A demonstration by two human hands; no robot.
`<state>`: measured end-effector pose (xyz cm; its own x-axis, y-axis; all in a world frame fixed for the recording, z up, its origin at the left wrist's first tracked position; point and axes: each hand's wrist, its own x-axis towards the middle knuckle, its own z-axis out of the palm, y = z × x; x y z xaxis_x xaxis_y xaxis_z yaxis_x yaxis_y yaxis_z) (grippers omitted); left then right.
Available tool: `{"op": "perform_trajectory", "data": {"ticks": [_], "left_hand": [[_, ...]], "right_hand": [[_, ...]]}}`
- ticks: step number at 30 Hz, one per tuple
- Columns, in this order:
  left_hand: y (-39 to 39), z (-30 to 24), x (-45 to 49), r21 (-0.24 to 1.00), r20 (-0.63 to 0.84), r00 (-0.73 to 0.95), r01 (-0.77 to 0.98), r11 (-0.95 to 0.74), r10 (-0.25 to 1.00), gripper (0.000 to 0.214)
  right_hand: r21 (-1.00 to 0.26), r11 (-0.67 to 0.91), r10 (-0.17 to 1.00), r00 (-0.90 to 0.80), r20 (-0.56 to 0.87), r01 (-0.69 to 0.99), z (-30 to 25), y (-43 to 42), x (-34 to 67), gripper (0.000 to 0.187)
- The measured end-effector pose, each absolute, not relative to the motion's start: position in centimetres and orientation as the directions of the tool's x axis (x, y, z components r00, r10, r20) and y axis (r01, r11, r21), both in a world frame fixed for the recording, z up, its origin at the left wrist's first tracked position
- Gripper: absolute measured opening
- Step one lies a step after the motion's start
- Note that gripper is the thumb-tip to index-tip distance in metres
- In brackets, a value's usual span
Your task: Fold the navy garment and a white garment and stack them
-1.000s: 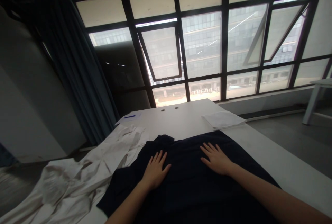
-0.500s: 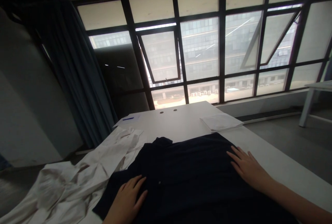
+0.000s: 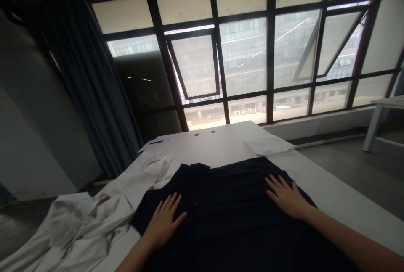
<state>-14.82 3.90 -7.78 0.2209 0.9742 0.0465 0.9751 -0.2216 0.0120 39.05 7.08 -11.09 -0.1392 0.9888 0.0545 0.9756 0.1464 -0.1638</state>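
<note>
A dark navy shirt (image 3: 227, 204) lies spread over the near part of a white table (image 3: 217, 146), its collar pointing toward the far end. On its left part, near the sleeve, rests my left hand (image 3: 164, 220), palm down with the fingers apart. My right hand (image 3: 287, 196) lies flat on the right side of the shirt, fingers spread, close to its edge. Neither hand grips the fabric. A small light button shows between the hands. The shirt's near end runs out of the picture.
Crumpled white cloth (image 3: 85, 221) hangs over the table's left edge. Farther back are a blue pen (image 3: 156, 142) on paper and a folded white cloth (image 3: 268, 145) at the right. A blue curtain (image 3: 94, 95) and windows stand behind; another table (image 3: 375, 125) is at far right.
My left hand has moved forward and slightly right over the shirt. My right hand has shifted a little left. The shirt's left sleeve has moved up and inward.
</note>
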Motion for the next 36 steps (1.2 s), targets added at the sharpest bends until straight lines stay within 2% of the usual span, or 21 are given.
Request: {"op": "perform_trajectory", "data": {"ticks": [8, 14, 18, 21, 24, 28, 31, 32, 34, 36], "left_hand": [[7.9, -7.4, -13.9, 0.021, 0.02, 0.165, 0.986, -0.165, 0.986, 0.082], [8.7, -7.4, -13.7, -0.004, 0.084, 0.171, 0.985, -0.172, 0.982, 0.077], [7.3, -7.8, -14.7, -0.035, 0.159, 0.259, 0.966, -0.257, 0.953, 0.061], [5.4, -8.1, -16.7, -0.038, 0.132, 0.365, 0.931, -0.363, 0.922, 0.056], [3.5, -8.6, -19.7, -0.059, 0.105, 0.381, 0.924, -0.377, 0.919, 0.059], [2.0, -9.3, -23.3, -0.106, 0.109, 0.285, 0.956, -0.274, 0.952, 0.058], [1.6, -8.6, -23.2, -0.126, 0.128, 0.202, 0.974, -0.186, 0.971, 0.057], [1.6, -8.0, -22.2, -0.122, 0.136, 0.193, 0.977, -0.177, 0.972, 0.056], [1.6, -6.3, -18.8, -0.078, 0.163, 0.222, 0.974, -0.211, 0.961, 0.055], [1.7, -4.6, -13.9, 0.023, 0.176, 0.323, 0.943, -0.332, 0.93, 0.056]], "right_hand": [[-0.15, 0.103, 0.995, -0.102, 0.014, 0.983, -11.0, 11.9, 38.5, 0.071], [-0.14, 0.093, 0.996, -0.092, 0.01, 0.986, -11.0, 13.7, 38.4, 0.072], [-0.143, 0.086, 0.995, -0.078, 0.056, 0.986, -11.4, 13.5, 39.1, 0.075], [-0.147, 0.111, 0.992, -0.1, 0.077, 0.983, -11.7, 12.9, 40.3, 0.078], [-0.13, 0.117, 0.99, -0.106, 0.089, 0.985, -12.2, 12.1, 42.3, 0.081], [-0.091, -0.04, 0.996, 0.048, 0.08, 0.995, -13.1, 10.9, 45.0, 0.08], [-0.055, -0.162, 0.964, 0.17, 0.206, 0.985, -12.8, 9.8, 44.7, 0.072], [-0.045, -0.157, 0.949, 0.163, 0.271, 0.987, -12.4, 9.4, 43.7, 0.07], [-0.034, -0.053, 0.931, 0.061, 0.359, 0.998, -11.1, 8.4, 40.0, 0.068], [-0.082, 0.144, 0.947, -0.113, 0.302, 0.986, -9.6, 7.1, 34.6, 0.067]]}}
